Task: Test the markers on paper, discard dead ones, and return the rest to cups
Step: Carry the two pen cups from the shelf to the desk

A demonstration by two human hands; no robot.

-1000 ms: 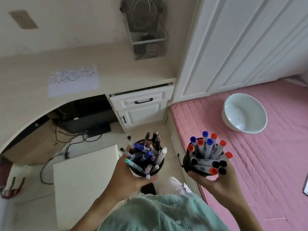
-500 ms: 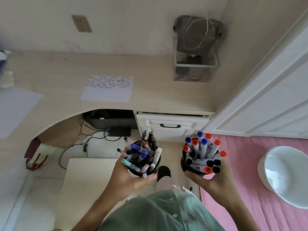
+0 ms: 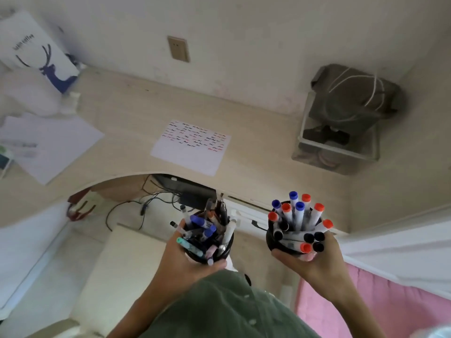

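My left hand point(image 3: 180, 267) grips a black cup point(image 3: 225, 251) crammed with several mixed pens and markers, held in the air over the floor. A second black cup point(image 3: 269, 236) is held by my right hand point(image 3: 317, 259); it is full of several white markers point(image 3: 299, 215) with red, blue and black caps. On the beige desk point(image 3: 256, 147) ahead lies a white test sheet point(image 3: 192, 146) covered with short black, red and blue scribbles. Both cups are level with the desk's front edge, short of it.
A larger blank paper point(image 3: 51, 142) lies at the desk's left, beside a white bag with a blue deer point(image 3: 36, 52). A clear bin with a grey pouch point(image 3: 346, 118) stands at the right. A pale stool point(image 3: 122, 272) is below; pink bedding point(image 3: 366, 301) lies at the right.
The view has swung left and up toward the desk; the white bowl has left the view. Both hands kept hold of their cups and came closer to the desk.
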